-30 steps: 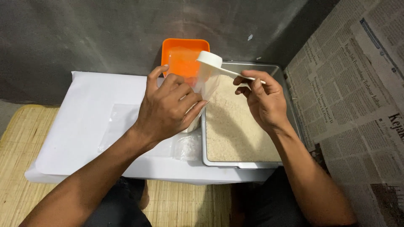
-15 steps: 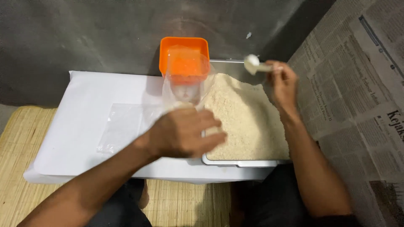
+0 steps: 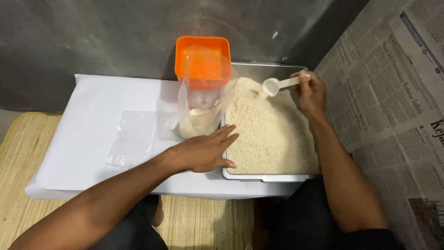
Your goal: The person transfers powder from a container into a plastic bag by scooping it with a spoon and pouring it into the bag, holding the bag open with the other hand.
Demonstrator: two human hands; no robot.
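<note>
Clear plastic bag (image 3: 202, 109) stands upright on the white table (image 3: 92, 115), touching the left wall of the metal tray (image 3: 268, 177), part-filled with rice at the bottom, mouth open and slack. Nothing grips it: left hand (image 3: 203, 153) lies flat just below it, fingers (image 3: 226, 134) spread and straight, tips over the tray rim, holding nothing.

Right hand (image 3: 311, 90) pinches the handle of the white scoop (image 3: 273, 86), fingers curled tight around it; the bowl sits at the far end of the rice (image 3: 266, 134) heap.

Risks as I read them:
- Unsupported bag could slump or tip, since thin film with a low fill has no stiffness; grains would spill on the table.
- Slack mouth may fold shut, so a pour could miss.
- Heap sits high against the tray walls; digging near the edge could push grains over.
- Orange tub (image 3: 202, 55) sits right behind the bag; a nudge there could knock it.
- Spare flat bag (image 3: 132, 139) lies left, loose, easily swept off.
</note>
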